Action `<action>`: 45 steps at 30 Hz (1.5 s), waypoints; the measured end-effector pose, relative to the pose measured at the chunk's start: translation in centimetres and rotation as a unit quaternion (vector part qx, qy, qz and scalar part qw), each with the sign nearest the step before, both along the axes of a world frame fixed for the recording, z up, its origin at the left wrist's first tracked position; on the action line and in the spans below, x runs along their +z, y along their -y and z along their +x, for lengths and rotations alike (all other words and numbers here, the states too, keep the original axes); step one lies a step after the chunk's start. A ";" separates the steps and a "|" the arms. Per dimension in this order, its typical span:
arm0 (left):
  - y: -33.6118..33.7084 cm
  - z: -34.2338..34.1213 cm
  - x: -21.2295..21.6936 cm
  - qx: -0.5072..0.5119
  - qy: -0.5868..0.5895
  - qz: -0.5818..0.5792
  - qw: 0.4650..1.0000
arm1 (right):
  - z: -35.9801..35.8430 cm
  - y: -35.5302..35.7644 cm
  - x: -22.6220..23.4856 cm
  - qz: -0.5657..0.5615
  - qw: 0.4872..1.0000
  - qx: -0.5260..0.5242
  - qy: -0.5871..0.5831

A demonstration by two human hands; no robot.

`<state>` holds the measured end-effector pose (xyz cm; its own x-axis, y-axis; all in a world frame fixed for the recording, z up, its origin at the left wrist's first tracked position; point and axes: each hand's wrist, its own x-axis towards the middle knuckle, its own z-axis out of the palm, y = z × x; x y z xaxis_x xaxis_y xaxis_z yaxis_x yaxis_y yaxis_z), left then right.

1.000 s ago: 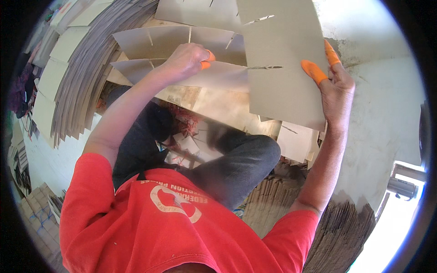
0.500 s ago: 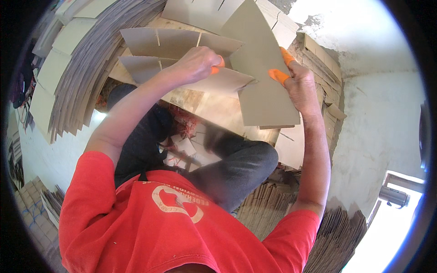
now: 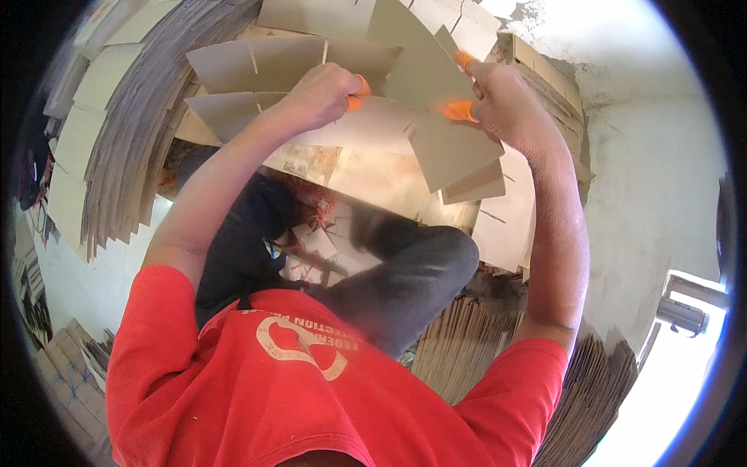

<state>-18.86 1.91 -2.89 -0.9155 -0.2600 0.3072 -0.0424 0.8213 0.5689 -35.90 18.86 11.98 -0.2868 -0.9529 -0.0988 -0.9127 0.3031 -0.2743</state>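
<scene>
- The person sits low among cardboard, knees up in dark trousers, red shirt filling the bottom of the view.
- No table here: the work goes on above the lap, over loose cardboard pieces and scraps on the floor between the legs.
- A tall stack of flat cardboard sheets fans along the left side; more stacked sheets sit under the right knee and out to the lower right.
- A pale, rough plastered wall rises on the right, and bright daylight comes through an opening at the lower right, with a grey metal fitting beside it.
- The left hand is closed over the top edge of the slotted cardboard dividers, with orange tips on its fingers.
- The right hand is closed on a single cardboard panel, tilted and held just against the dividers at their right end; orange fingertip covers show there.
- The dividers and panel are held up in front of the person, at the top middle.
- How the panel meets the slots is hidden behind the right hand and blurred.
- The far left edge is dark and too bent to make out.
</scene>
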 end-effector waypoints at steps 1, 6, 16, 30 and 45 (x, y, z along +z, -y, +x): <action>0.0 -0.1 0.2 -0.004 0.004 0.007 1.000 | 0.0 -0.8 -1.2 -0.061 0.998 0.036 0.000; 0.6 -0.4 -0.3 -0.037 -0.031 -0.007 0.999 | 0.5 -1.0 -0.8 -0.002 0.985 -0.088 0.149; 0.0 -0.7 1.3 -0.049 0.019 0.035 0.998 | -1.7 -1.7 -2.1 -0.120 0.987 -0.033 0.100; 3.1 -1.2 2.5 0.057 -0.052 -0.016 0.997 | -2.4 -11.4 -8.5 -0.261 0.929 -0.260 0.032; 6.6 2.5 3.7 0.132 0.074 -0.140 0.979 | -11.2 -36.1 -26.3 0.017 0.843 -0.534 -0.068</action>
